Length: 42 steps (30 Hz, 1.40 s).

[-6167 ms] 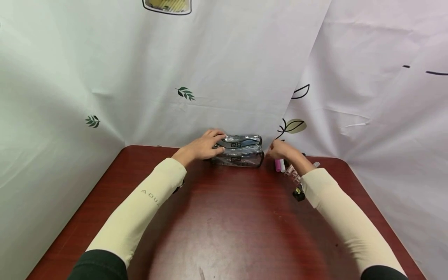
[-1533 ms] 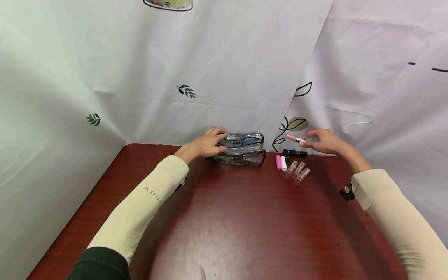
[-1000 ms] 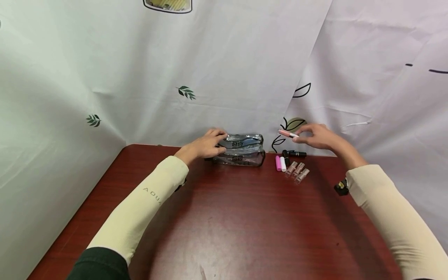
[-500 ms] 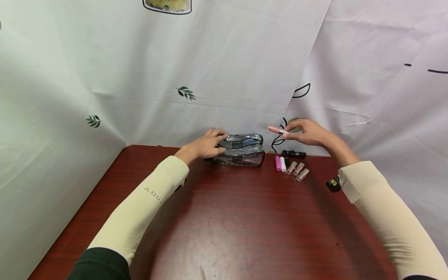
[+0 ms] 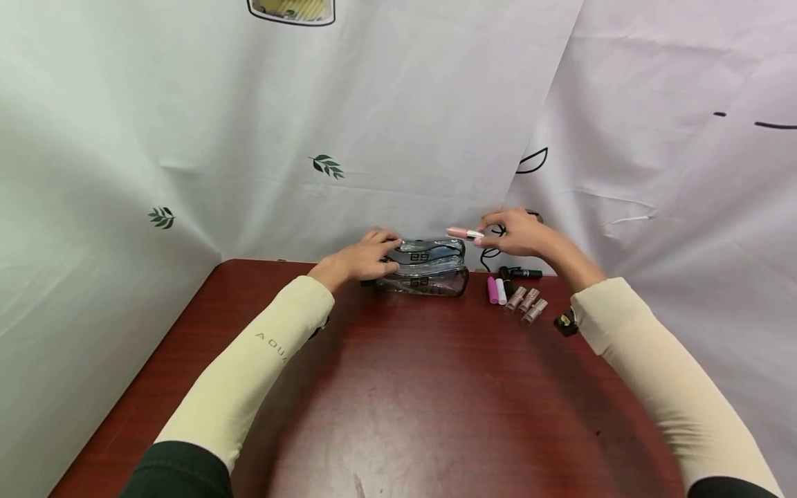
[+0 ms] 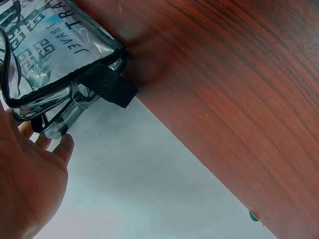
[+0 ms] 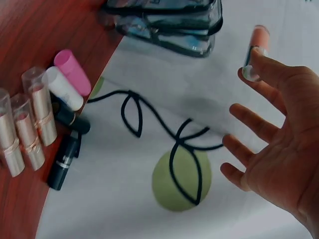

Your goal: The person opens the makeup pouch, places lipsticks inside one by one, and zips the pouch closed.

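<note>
A clear, black-edged pouch (image 5: 429, 282) lies against the wall at the table's back edge. My left hand (image 5: 358, 261) grips its left end; in the left wrist view the fingers of that hand (image 6: 35, 174) go behind the pouch (image 6: 55, 45) beside a black tab. My right hand (image 5: 519, 234) pinches a pink and white tube (image 5: 463, 234) between thumb and finger, in the air above the pouch's right end. The right wrist view has this hand (image 7: 284, 119) with the tube (image 7: 258, 42) upright at the fingertips and the other fingers spread, apart from the pouch (image 7: 169, 22).
Right of the pouch, a magenta tube (image 5: 492, 290), a white tube (image 5: 501, 292) and black tubes (image 5: 528, 274) lie on the table. Three clear-capped pink tubes (image 5: 535, 312) lie in front of them. A printed cloth wall (image 5: 398, 124) rises behind the red-brown table (image 5: 398, 387).
My right hand was low beside the pouch in the oldest frame, then appeared farther right with the pink tube and has moved left with it. The left hand has kept its hold.
</note>
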{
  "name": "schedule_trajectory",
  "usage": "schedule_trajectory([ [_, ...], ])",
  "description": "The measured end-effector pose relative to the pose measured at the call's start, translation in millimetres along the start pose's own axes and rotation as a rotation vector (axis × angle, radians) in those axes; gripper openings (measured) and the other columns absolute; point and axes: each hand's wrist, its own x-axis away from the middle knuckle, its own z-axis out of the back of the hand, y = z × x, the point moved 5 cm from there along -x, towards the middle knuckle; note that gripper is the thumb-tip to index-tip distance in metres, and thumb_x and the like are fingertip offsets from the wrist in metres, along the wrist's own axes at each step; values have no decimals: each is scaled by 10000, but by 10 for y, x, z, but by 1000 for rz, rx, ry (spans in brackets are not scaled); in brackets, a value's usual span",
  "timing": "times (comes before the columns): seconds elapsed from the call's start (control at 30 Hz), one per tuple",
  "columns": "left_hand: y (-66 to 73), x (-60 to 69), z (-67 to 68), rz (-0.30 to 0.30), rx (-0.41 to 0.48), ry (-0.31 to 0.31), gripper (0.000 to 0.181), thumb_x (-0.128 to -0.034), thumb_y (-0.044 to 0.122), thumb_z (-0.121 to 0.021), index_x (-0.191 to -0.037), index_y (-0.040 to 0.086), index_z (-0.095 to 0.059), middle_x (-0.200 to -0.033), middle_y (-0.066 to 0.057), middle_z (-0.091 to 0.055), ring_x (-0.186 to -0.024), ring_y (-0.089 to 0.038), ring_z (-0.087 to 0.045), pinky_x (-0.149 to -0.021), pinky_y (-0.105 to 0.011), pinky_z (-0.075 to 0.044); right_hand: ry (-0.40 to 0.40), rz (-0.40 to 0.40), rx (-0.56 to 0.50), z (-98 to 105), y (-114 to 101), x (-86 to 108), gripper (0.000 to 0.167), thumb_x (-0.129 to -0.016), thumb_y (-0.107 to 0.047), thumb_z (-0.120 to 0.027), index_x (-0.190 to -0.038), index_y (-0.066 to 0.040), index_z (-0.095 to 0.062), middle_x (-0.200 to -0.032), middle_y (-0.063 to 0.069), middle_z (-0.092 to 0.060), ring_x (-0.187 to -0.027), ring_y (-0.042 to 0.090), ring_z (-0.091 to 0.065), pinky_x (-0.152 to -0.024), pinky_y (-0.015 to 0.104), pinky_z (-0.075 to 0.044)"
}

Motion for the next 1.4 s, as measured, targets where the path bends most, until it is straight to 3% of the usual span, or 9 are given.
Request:
schedule_trajectory([
  [0.23,28,-3,-3,-10,2,1,798,-1130,613,-517,-1811,253,-306,-1858,-2,-265,-1756,-287,-170,-1366,-593,-348,-17,-4,29,-64,-182,-91,436,-1097,-418,-724,-1424,-133,-773,-1724,197,-534,-1579,577,-400,-1173,742,-351],
  [0.47,55,40,14,0,-8,5,797,-1122,593,-556,-1803,246,-331,-1846,2,-286,-1744,-272,-192,-1363,-581,-355,-10,103,66,-168,-368,-210,381,-1095,-356,-735,-1347,-77,-797,-1625,226,-623,-1563,520,-495,-1262,721,-384],
  [0.67,38,-10,-4,-6,-16,-14,814,-1122,622,-535,-1811,252,-307,-1859,-15,-269,-1752,-297,-173,-1365,-597,-348,8,96,90,-279,-461,-223,410,-1099,-366,-730,-1397,-89,-782,-1665,225,-586,-1606,561,-418,-1241,781,-340],
  [0.87,418,326,253,0,51,-7,766,-1137,479,-565,-1789,135,-354,-1842,-112,-303,-1741,-378,-190,-1360,-654,-321,30,106,88,-361,-495,-277,413,-1081,-367,-749,-1392,-98,-783,-1669,240,-579,-1600,580,-402,-1259,790,-309],
  [0.93,449,354,282,4,41,-12,761,-1139,479,-557,-1787,131,-359,-1843,-119,-301,-1744,-378,-186,-1365,-646,-320,27,109,87,-384,-508,-292,410,-1077,-366,-757,-1390,-103,-786,-1671,235,-578,-1597,571,-409,-1268,786,-303],
  [1.17,144,131,81,-7,31,10,809,-1121,627,-514,-1803,230,-334,-1851,-41,-281,-1752,-307,-167,-1377,-621,-303,9,108,106,-424,-577,-311,412,-1083,-362,-767,-1404,-105,-781,-1689,226,-562,-1598,563,-414,-1274,787,-308],
  [1.4,200,179,142,9,16,4,796,-1117,555,-564,-1796,197,-353,-1853,-45,-290,-1751,-310,-170,-1389,-598,-301,2,118,108,-456,-647,-350,427,-1095,-368,-748,-1426,-99,-767,-1684,232,-564,-1591,565,-421,-1281,777,-304],
])
